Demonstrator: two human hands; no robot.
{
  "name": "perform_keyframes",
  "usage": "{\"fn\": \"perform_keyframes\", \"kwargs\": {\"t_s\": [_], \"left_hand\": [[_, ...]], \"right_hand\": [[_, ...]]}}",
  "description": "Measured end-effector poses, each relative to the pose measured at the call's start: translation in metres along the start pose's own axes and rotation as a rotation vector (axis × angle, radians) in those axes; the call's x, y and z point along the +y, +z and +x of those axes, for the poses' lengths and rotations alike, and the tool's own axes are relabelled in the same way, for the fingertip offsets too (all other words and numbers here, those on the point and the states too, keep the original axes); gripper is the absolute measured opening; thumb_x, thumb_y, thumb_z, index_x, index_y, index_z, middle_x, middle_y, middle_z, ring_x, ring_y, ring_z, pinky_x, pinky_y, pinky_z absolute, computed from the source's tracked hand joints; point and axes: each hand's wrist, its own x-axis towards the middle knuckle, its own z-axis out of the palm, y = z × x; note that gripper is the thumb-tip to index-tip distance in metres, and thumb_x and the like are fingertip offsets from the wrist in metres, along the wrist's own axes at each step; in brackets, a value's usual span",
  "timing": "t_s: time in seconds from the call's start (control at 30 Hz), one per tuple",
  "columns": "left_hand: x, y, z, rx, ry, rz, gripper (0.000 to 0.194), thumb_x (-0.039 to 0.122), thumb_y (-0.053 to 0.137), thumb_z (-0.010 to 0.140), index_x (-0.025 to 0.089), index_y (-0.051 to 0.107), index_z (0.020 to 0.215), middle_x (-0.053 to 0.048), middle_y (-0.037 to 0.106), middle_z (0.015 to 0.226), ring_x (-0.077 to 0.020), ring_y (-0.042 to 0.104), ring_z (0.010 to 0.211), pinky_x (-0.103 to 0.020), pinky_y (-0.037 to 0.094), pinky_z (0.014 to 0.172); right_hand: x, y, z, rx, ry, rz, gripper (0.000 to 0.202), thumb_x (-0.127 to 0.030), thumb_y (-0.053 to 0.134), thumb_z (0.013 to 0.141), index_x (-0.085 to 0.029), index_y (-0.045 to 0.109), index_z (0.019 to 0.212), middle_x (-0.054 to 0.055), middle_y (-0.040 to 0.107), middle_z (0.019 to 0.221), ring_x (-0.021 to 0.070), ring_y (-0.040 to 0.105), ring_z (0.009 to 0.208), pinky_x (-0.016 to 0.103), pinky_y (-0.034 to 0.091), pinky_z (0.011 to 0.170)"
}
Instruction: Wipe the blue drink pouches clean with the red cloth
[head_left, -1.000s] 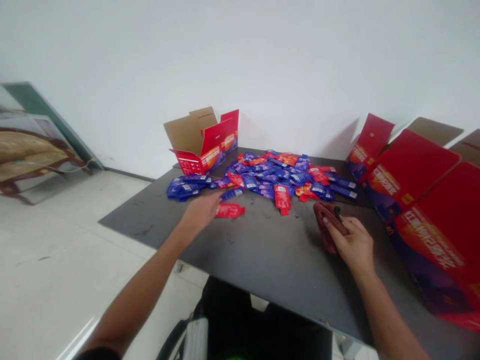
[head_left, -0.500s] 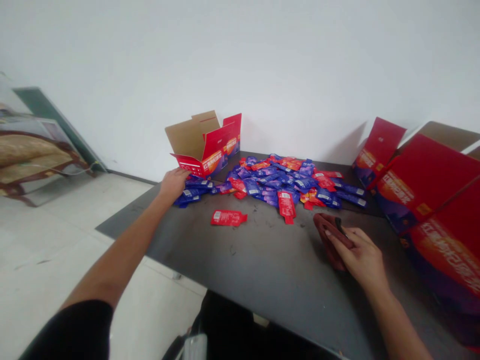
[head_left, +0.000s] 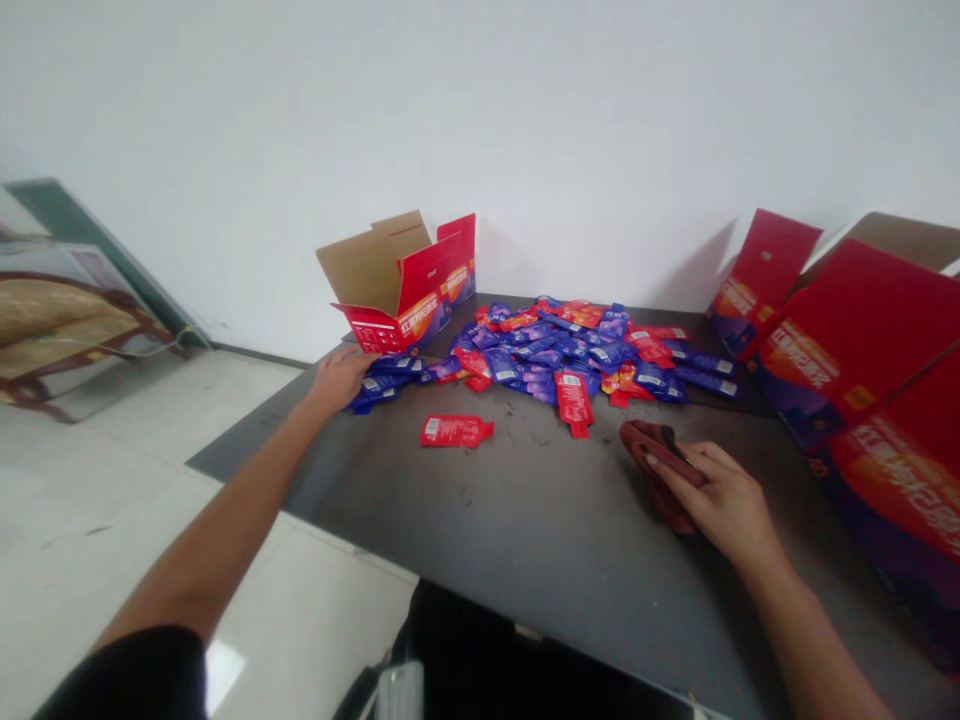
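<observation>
We have our left hand at the outer end of a small stack of blue packets, just in front of the open carton. Its fingers reach over the near side of the stack, but we cannot tell whether they are together, apart or closed on a packet.

In our right hand we hold a folded brown cloth above the near part of the dark table, the thumb and fingers clamped on it. A slim black object sticks up beside the cloth at the fingers; it is perhaps a pen, though the view is too blurred for us to be sure.

Between our hands, farther back, we see a wide heap of blue and red packets lying loosely over one another near the wall. The small stack sits at the left end of this heap. In front of it, one red packet lies flat by itself, its narrow end pointing right. Another red packet lies at the heap's front edge, its narrow end toward us.

On our right stand big red and purple cartons with raised flaps. Off to the left, beyond the table, a cushioned wooden seat stands on the pale floor.
</observation>
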Motion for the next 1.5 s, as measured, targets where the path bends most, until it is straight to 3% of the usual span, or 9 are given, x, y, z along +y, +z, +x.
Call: {"fn": "perform_keyframes", "kwargs": {"t_s": [0.17,0.47,0.83,1.0,1.13,1.23,1.3,1.4,1.5], "left_hand": [[0.0,-0.009,-0.007,0.014,-0.038,0.007,0.047,0.027,0.038,0.1,0.03,0.062,0.141,-0.01,0.067,0.139,-0.0352,0.05,0.135,-0.057,0.038,0.105],[0.019,0.002,0.008,0.003,0.038,-0.026,0.049,0.023,0.036,0.1,0.027,0.062,0.142,-0.007,0.066,0.141,-0.0273,0.057,0.131,-0.041,0.044,0.105],[0.016,0.002,0.013,-0.057,-0.026,0.036,0.056,0.02,0.044,0.091,0.028,0.059,0.145,-0.011,0.049,0.158,-0.0405,0.033,0.148,-0.065,0.034,0.11],[0.033,-0.013,0.005,-0.032,-0.028,0.022,0.059,0.017,0.047,0.088,0.027,0.06,0.144,-0.011,0.046,0.16,-0.0405,0.032,0.148,-0.065,0.034,0.111],[0.087,-0.041,-0.011,0.146,0.045,-0.114,0.044,0.022,0.04,0.097,0.026,0.069,0.131,-0.008,0.061,0.143,-0.0335,0.046,0.137,-0.056,0.034,0.116],[0.157,-0.064,-0.031,0.193,0.21,-0.308,0.038,0.029,0.039,0.102,0.023,0.071,0.12,-0.008,0.067,0.122,-0.0259,0.058,0.121,-0.045,0.04,0.113],[0.209,-0.072,-0.043,0.115,0.323,-0.401,0.038,0.035,0.037,0.105,0.02,0.07,0.112,-0.009,0.068,0.112,-0.0227,0.062,0.111,-0.037,0.048,0.104],[0.274,-0.065,-0.042,-0.006,0.461,-0.365,0.039,0.04,0.039,0.107,0.02,0.072,0.104,-0.01,0.068,0.102,-0.0219,0.064,0.1,-0.035,0.051,0.095],[0.311,-0.039,-0.014,0.001,0.477,-0.326,0.037,0.037,0.043,0.105,0.017,0.071,0.118,-0.015,0.068,0.118,-0.0273,0.06,0.115,-0.041,0.048,0.103]], "right_hand": [[-0.001,0.0,0.0,0.007,0.0,0.006,0.048,-0.065,0.061,0.089,-0.023,0.077,0.106,0.006,0.068,0.099,0.0221,0.067,0.085,0.034,0.051,0.075],[-0.002,0.0,0.0,-0.006,0.025,0.046,0.048,-0.066,0.061,0.089,-0.023,0.078,0.104,0.005,0.067,0.096,0.0212,0.067,0.084,0.034,0.052,0.074],[0.001,0.001,0.0,-0.015,0.021,0.041,0.049,-0.067,0.062,0.088,-0.023,0.078,0.103,0.006,0.068,0.099,0.0228,0.068,0.086,0.035,0.052,0.077],[-0.003,0.0,0.0,-0.013,0.03,0.041,0.049,-0.066,0.062,0.088,-0.023,0.078,0.104,0.007,0.067,0.098,0.0228,0.067,0.085,0.036,0.052,0.078],[-0.015,-0.005,-0.001,-0.111,0.015,0.09,0.043,-0.062,0.062,0.092,-0.024,0.079,0.104,0.007,0.066,0.097,0.0218,0.066,0.086,0.034,0.052,0.077],[-0.023,-0.009,-0.002,-0.223,-0.034,0.127,0.04,-0.059,0.063,0.093,-0.023,0.079,0.101,0.006,0.065,0.094,0.0203,0.064,0.084,0.032,0.05,0.075],[-0.027,-0.012,-0.003,-0.327,-0.055,0.15,0.038,-0.058,0.064,0.094,-0.024,0.079,0.103,0.005,0.065,0.092,0.0194,0.063,0.083,0.031,0.049,0.073],[-0.03,-0.014,-0.004,-0.462,-0.038,0.193,0.038,-0.059,0.065,0.093,-0.027,0.08,0.108,0.004,0.065,0.093,0.0192,0.064,0.084,0.031,0.049,0.073],[-0.03,-0.015,-0.005,-0.496,-0.01,0.227,0.039,-0.059,0.066,0.092,-0.027,0.08,0.11,0.004,0.065,0.092,0.0189,0.064,0.084,0.029,0.048,0.072]]}}
